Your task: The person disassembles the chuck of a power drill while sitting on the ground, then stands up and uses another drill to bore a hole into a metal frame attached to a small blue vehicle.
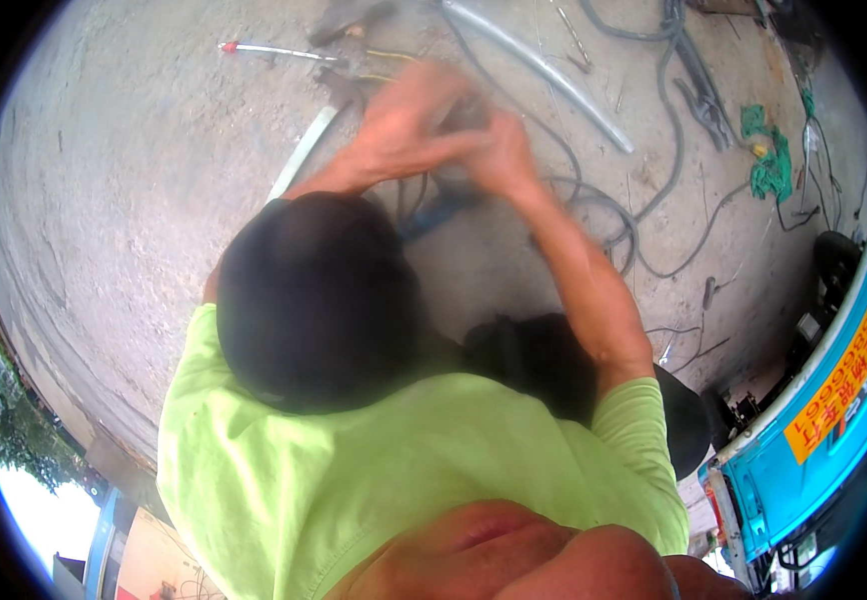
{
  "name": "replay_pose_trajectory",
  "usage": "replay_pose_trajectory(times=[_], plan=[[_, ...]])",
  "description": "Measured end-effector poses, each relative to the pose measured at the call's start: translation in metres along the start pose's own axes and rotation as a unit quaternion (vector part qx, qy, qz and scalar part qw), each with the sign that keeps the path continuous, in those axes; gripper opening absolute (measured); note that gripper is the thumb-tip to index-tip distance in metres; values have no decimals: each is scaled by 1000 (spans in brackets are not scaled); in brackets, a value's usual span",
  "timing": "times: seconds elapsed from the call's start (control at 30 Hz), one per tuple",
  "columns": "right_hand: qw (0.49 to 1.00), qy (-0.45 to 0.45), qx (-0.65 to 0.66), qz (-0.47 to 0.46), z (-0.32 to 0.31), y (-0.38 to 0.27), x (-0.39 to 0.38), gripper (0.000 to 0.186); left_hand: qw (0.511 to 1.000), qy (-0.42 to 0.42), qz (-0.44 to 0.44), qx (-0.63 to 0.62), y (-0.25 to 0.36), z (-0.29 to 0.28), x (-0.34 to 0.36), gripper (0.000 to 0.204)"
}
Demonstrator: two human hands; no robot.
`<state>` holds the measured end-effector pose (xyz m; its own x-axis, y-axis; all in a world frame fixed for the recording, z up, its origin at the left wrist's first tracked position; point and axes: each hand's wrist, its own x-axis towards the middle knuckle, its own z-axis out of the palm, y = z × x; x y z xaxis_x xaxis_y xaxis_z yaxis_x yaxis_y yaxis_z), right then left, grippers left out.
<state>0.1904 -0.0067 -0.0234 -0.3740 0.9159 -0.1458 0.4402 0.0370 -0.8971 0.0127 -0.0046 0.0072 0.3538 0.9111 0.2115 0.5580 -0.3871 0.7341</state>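
Observation:
Both hands meet above the concrete floor near the far middle and are smeared by motion. My left hand [416,118] is curled, its thumb side stretched toward the other hand. Close against it, my right hand [502,150] is bent inward with its fingers closed. A dark, blurred thing [462,116] shows between them, too unclear to name. Below the hands a blue object [436,214] lies partly hidden behind my dark-clad knee [322,300]. A pale flat strip [304,150] rests on the floor beside my left forearm.
A grey tube [544,75] lies beyond the hands. Looped cable [676,140] spreads to the right, near pliers [706,112] and a green cloth [774,168]. A thin white stick with a red end [279,50] lies at far left. A blue vehicle [774,500] stands at right.

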Motion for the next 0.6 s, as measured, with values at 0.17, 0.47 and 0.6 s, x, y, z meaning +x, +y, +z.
replay_pose_trajectory(times=[0.17, 0.47, 0.6], plan=[[996, 35, 65, 53, 2, -10, -5, 33, 980, -79, -121, 134, 14, 0, 16, 44], [988, -91, 79, 92, -11, -1, -3, 48, 989, -142, 29, 3, -14, 5, 20, 41], [976, -190, 82, 70, -31, 1, 1, 55, 977, -169, 125, -38, -24, 2, 21, 44]])
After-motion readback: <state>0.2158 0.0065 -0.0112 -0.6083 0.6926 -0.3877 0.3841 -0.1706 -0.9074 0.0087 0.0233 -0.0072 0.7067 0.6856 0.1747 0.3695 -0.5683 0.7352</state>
